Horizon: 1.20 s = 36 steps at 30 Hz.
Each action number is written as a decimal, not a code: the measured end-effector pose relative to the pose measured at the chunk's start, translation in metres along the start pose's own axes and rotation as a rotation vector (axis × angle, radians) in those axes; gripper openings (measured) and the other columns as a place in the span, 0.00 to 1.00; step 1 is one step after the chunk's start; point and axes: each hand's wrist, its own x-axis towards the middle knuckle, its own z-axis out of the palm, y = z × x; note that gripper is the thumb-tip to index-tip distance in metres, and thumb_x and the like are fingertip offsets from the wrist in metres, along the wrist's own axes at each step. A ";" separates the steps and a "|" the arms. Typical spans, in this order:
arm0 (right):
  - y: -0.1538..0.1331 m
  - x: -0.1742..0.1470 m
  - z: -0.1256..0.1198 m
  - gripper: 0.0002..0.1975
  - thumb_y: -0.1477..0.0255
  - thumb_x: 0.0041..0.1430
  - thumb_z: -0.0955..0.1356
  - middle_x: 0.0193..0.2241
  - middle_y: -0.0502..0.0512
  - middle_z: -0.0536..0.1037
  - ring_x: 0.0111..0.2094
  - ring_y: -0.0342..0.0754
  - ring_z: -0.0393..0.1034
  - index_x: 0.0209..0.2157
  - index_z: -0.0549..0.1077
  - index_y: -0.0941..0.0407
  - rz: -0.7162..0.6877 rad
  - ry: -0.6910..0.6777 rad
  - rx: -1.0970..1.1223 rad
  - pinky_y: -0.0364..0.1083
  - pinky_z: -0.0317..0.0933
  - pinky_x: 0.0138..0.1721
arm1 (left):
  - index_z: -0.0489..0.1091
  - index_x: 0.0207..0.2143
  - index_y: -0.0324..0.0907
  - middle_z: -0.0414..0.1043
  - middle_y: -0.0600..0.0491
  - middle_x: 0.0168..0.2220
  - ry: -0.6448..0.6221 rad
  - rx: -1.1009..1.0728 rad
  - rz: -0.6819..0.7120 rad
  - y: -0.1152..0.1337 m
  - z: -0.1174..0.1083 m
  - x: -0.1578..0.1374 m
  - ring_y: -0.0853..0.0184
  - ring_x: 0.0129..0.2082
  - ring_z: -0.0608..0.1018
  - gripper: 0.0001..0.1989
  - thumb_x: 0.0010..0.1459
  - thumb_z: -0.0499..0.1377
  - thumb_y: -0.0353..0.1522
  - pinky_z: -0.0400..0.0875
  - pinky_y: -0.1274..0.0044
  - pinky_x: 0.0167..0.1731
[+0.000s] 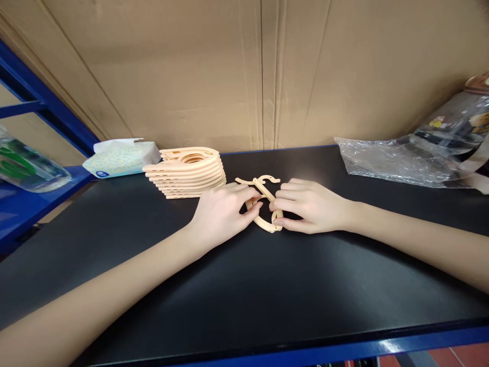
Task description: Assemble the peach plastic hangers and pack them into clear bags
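A cream-coloured folding plastic hanger (264, 223) lies on the black tabletop in front of me, its arms partly folded and its hook towards the back. My left hand (225, 211) pinches the hanger's left side between thumb and fingers. On the opposite side, my right hand (305, 206) has its fingers closed round the hanger's right arm. Parts of the hanger are covered by my fingers. Behind my left hand stands a neat stack of folded hangers (187, 173) of the same colour.
A pack of tissues (124, 159) lies left of the stack. At the far left a clear bottle with green print (30, 163) rests by the blue frame (72, 120). Crumpled clear plastic bags (397, 158) lie at the back right. Cardboard (191, 76) forms the back wall.
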 end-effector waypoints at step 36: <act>0.006 0.000 0.007 0.16 0.71 0.66 0.56 0.28 0.55 0.76 0.31 0.49 0.67 0.33 0.72 0.57 0.439 0.159 -0.298 0.49 0.53 0.44 | 0.72 0.40 0.42 0.75 0.52 0.40 -0.096 -0.394 0.058 -0.010 0.006 0.002 0.67 0.37 0.77 0.12 0.63 0.49 0.25 0.71 0.77 0.36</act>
